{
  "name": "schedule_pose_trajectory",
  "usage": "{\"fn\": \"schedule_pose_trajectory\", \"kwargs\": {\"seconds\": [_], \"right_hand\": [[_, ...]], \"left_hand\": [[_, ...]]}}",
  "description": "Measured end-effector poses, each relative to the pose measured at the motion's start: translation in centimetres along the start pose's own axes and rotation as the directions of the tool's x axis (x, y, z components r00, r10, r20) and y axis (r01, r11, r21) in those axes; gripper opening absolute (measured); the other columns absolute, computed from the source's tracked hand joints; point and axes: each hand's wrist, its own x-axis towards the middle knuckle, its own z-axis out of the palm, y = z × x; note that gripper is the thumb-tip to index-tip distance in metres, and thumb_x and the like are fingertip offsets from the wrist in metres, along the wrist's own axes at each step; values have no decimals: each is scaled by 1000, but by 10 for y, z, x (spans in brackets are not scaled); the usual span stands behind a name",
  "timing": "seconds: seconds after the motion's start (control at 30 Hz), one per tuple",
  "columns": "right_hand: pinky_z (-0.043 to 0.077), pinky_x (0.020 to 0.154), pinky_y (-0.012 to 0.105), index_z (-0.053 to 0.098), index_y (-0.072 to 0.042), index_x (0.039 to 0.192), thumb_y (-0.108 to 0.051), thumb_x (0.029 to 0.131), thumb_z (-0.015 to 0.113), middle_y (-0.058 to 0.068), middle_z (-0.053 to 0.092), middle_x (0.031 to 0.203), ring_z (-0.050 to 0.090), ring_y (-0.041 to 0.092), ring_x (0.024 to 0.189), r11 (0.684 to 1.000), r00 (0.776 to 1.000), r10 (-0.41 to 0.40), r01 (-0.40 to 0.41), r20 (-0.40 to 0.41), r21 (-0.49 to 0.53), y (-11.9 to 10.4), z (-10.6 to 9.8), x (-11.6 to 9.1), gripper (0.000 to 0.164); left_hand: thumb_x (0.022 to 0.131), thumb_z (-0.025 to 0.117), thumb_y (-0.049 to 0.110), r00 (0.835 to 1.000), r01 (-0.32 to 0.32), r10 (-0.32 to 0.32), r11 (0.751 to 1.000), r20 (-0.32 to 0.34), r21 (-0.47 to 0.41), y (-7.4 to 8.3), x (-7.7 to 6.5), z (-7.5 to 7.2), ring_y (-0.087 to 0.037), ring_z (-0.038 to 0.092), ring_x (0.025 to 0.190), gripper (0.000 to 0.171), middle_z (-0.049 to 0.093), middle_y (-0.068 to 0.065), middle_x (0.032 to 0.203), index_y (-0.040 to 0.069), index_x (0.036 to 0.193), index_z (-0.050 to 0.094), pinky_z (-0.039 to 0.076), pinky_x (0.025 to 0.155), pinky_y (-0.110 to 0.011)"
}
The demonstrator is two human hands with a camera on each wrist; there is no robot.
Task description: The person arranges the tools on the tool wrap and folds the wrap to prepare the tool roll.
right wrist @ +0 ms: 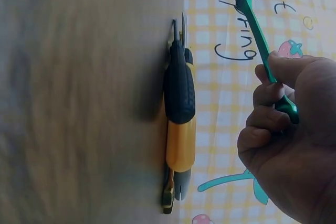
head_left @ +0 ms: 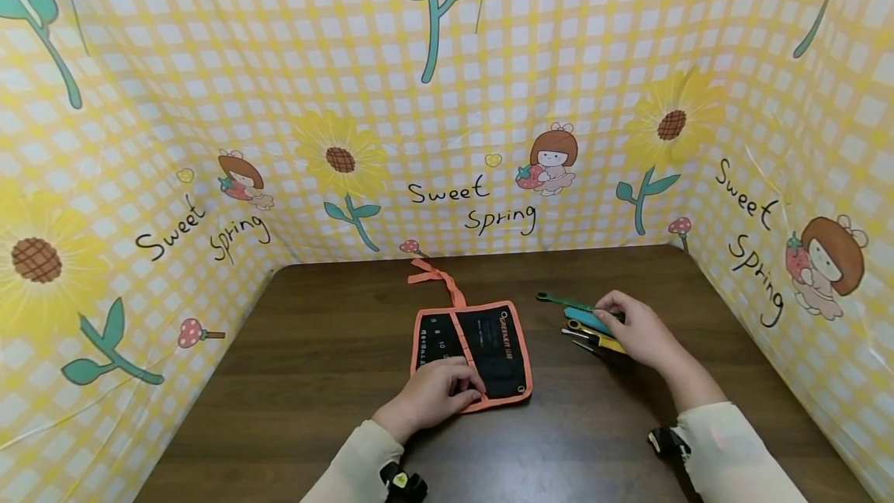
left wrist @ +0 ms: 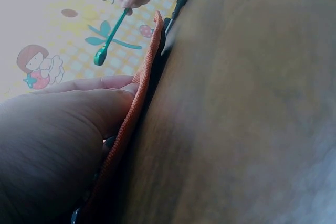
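Observation:
My right hand [head_left: 637, 329] pinches a green wrench [right wrist: 257, 32] near its middle, thumb against curled fingers. It holds the wrench over a small pile of tools on the right of the table. In the pile are a black-handled screwdriver [right wrist: 179, 87], a yellow-handled screwdriver [right wrist: 181, 148], a gold-coloured wrench [right wrist: 168, 195] and a teal tool [head_left: 585, 320]. At the table's middle lies a black tool pouch [head_left: 497, 348] with orange trim. My left hand [head_left: 436, 394] pinches the pouch's near orange edge [left wrist: 137, 95] between thumb and fingers and covers its lower left part.
An orange tie strap [head_left: 447, 279] runs from the pouch's far edge toward the back of the brown wooden table [head_left: 307, 340]. Yellow checked cloth [head_left: 433, 138] hangs as walls behind and on both sides of the table.

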Motion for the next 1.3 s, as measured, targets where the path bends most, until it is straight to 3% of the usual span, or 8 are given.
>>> {"fn": "schedule_pose_trajectory", "kwargs": {"seconds": [0.5,0.8,1.1,1.3], "right_hand": [[43,69,38,67,-16,112,-20,105,67,1,63,99,50,20,73,996,997,-79,78,22,50,-18,15,-12,8],[46,78,40,67,-18,115,-24,106,66,-1,64,108,56,22,91,991,986,-110,99,122,87,-28,24,-18,12],[50,82,38,68,-19,110,-23,104,68,-5,66,105,60,16,95,984,971,-158,139,181,113,-36,31,-22,7],[50,79,34,67,-23,108,-26,105,68,-4,66,99,61,14,89,979,951,-185,157,249,129,-37,34,-23,5]], "left_hand": [[98,77,30,999,-33,34,999,-12,17,-1,1,2,1,50,69,9,55,20,84,38,102,76,45,63,-20],[98,77,28,999,-46,46,999,-22,20,0,2,0,1,50,69,9,54,20,83,36,101,76,44,64,-21],[98,77,27,999,-42,43,999,-24,13,0,1,1,0,51,70,10,54,20,83,37,101,76,45,64,-21],[98,78,28,998,-58,58,998,-37,13,-1,0,2,2,50,70,10,54,20,84,37,101,76,45,64,-20]]}}
